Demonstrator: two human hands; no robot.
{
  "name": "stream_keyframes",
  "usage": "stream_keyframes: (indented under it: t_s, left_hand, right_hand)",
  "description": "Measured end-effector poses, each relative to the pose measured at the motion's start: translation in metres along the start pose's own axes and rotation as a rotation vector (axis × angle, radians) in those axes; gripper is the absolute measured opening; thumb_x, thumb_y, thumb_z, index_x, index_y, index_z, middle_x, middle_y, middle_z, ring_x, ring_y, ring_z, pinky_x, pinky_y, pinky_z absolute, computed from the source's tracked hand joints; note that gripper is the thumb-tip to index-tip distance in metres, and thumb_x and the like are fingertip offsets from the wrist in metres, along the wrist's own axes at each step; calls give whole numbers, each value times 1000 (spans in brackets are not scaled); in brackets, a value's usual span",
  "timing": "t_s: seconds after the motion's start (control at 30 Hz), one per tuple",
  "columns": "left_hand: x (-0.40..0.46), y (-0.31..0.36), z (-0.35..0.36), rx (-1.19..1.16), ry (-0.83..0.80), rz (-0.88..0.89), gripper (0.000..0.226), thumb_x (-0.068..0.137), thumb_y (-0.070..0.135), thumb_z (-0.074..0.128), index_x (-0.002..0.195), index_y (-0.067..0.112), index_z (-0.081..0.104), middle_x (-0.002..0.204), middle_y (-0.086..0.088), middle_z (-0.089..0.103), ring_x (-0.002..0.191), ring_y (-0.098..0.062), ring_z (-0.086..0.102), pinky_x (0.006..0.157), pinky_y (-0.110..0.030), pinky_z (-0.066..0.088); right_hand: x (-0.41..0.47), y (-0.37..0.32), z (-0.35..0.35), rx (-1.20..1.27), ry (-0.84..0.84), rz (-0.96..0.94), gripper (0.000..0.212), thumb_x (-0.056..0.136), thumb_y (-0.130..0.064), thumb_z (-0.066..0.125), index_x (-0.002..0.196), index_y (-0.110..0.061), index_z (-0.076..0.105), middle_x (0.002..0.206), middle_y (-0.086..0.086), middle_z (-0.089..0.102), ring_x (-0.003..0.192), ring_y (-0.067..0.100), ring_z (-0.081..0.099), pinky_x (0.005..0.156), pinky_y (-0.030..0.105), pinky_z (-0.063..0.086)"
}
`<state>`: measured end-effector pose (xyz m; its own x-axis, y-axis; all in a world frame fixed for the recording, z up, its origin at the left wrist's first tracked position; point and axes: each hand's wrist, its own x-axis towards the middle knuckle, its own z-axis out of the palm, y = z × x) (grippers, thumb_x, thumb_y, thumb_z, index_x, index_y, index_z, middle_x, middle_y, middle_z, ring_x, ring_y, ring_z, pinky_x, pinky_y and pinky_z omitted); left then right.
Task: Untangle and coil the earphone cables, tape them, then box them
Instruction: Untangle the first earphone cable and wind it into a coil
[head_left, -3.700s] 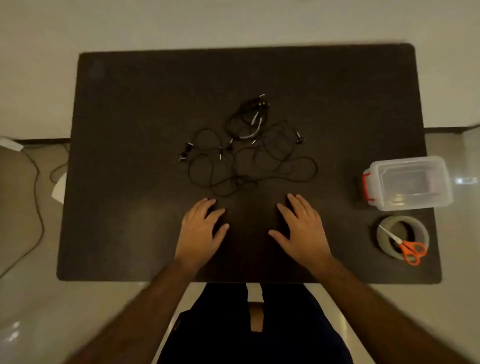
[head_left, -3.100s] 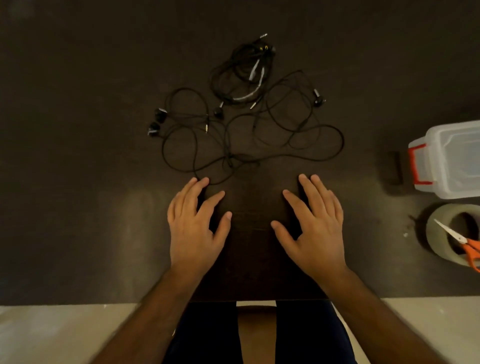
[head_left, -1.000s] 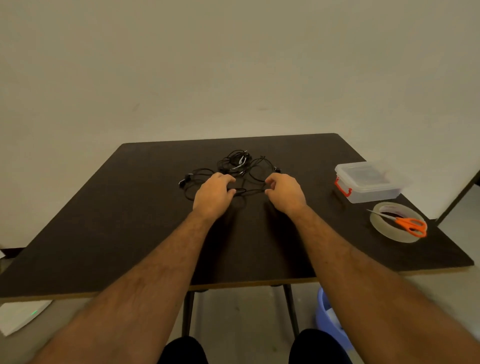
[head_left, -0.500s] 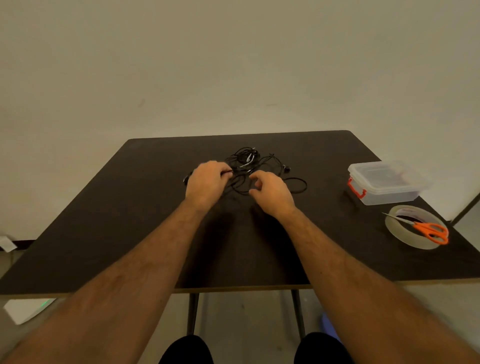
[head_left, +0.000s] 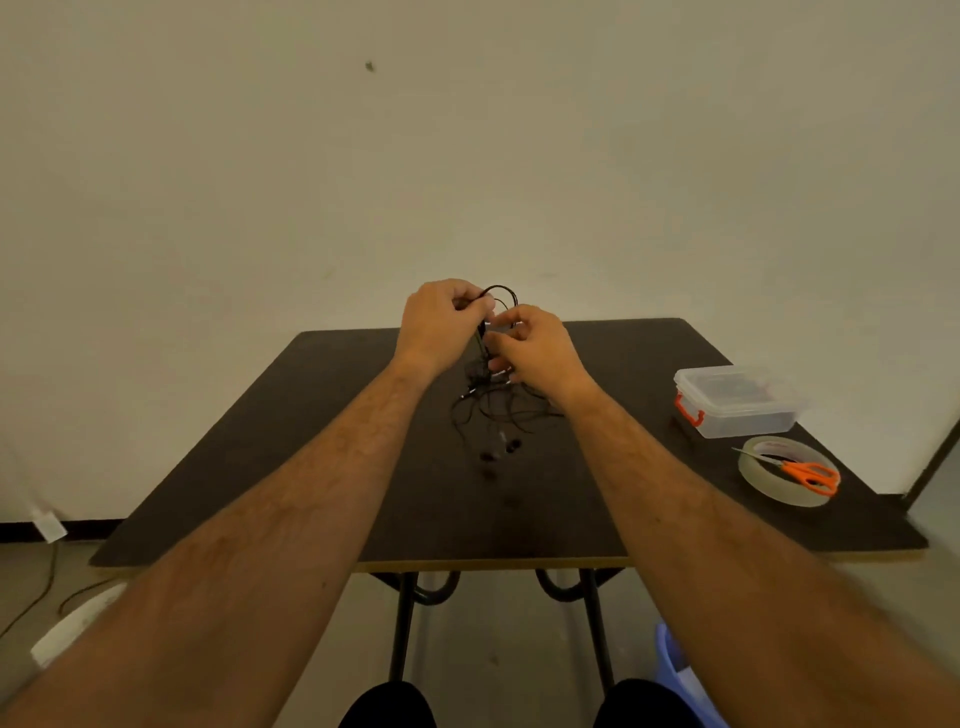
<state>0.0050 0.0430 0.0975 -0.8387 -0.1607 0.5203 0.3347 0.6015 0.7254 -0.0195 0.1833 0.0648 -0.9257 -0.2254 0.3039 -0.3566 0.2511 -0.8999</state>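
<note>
A tangle of black earphone cables (head_left: 493, 415) hangs above the dark table (head_left: 260, 467), lifted off it. My left hand (head_left: 441, 325) pinches a cable loop at the top of the tangle. Just right of it, my right hand (head_left: 535, 345) grips other strands with curled fingers. Loose loops and two earbuds (head_left: 501, 449) dangle below both hands, near or on the tabletop. A clear plastic box (head_left: 737, 400) with a red latch stands closed at the table's right side. In front of it lies a roll of tape (head_left: 784, 470).
Orange-handled scissors (head_left: 800, 470) lie across the tape roll. The table's near edge runs below my forearms. A blue bucket (head_left: 680, 675) stands on the floor at the right, and a white object with a cord lies on the floor at the left.
Both hands have taken hold of the cables and raised the tangle off the table; before, they were on it at table level. The head view has also tilted.
</note>
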Motion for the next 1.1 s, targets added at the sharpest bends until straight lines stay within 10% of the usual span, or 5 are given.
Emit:
stream_keyframes:
  t_s: [0.37,0.63,0.83,1.1]
  left_hand:
    - [-36,89,-49,-215,-53,-9,17,91,17,65,78,8,73,82,-3,72,51,10,51,66,-20,39]
    - [-65,139,-79,-179,-143,20,17,90,24,71,96,9,72,88,-2,71,65,-8,60,50,-19,46]
    - [-77,177,-94,-280,-60,39,11,87,12,74,93,6,66,77,-10,72,57,-14,69,51,-26,55]
    - [-95,194,-130,-239,1,-19,9,90,17,58,86,12,64,84,-3,71,72,-14,67,55,-24,48]
  right_hand:
    - [-56,-96,-46,-27,35,-142,28,89,-7,59,116,-10,65,95,13,71,57,11,66,44,24,45]
    - [-97,-158,-71,16,22,-176,20,92,-9,52,97,-13,70,91,5,72,76,16,67,55,26,48]
    - [-119,-193,-88,-131,-353,-123,27,90,-15,69,117,-13,63,101,11,75,86,25,75,78,38,57]
    - [-148,-219,-92,-226,-111,-339,12,91,-11,67,99,-2,69,81,14,72,61,17,69,62,34,57]
